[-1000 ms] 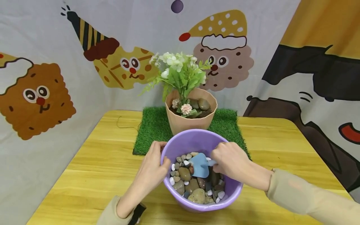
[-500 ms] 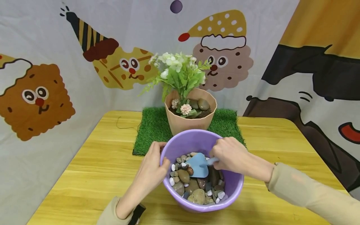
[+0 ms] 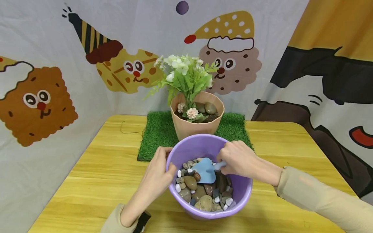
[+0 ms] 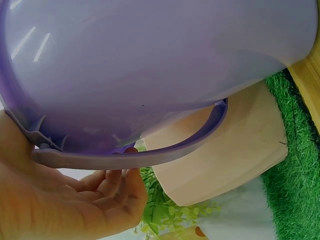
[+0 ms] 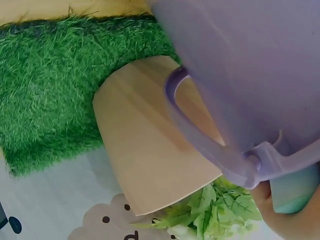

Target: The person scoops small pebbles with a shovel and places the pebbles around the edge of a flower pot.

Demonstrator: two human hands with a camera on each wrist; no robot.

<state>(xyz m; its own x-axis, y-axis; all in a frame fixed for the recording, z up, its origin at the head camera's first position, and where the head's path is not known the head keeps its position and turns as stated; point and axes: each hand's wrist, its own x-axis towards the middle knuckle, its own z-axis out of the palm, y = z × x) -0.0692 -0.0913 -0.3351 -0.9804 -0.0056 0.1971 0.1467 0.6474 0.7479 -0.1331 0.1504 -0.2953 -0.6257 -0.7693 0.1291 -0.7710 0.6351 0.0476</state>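
A purple bucket (image 3: 247, 197) of mixed stones (image 3: 204, 203) stands on the table in the head view. My left hand (image 3: 158, 170) grips its left rim, thumb over the edge. In the left wrist view, those fingers lie by the bucket's handle (image 4: 150, 159), which hangs down outside. My right hand (image 3: 240, 160), curled above the right rim, holds a light blue toy shovel (image 3: 206, 171). Its blade rests on the stones, next to a small brown pebble (image 3: 197, 176). In the right wrist view, the end of the shovel's grip (image 5: 295, 192) shows in the hand.
Just behind the bucket, a peach flowerpot (image 3: 194, 127) with white flowers and green leaves (image 3: 186, 77) stands on an artificial grass mat (image 3: 158, 137). A thin dark thread (image 3: 129, 132) lies on the wooden table (image 3: 96, 181). A printed cloth (image 3: 96, 106) hangs behind.
My right hand has risen slightly, and the shovel blade has shifted a little left, baring more of the brown pebble. My left hand keeps its hold on the rim.
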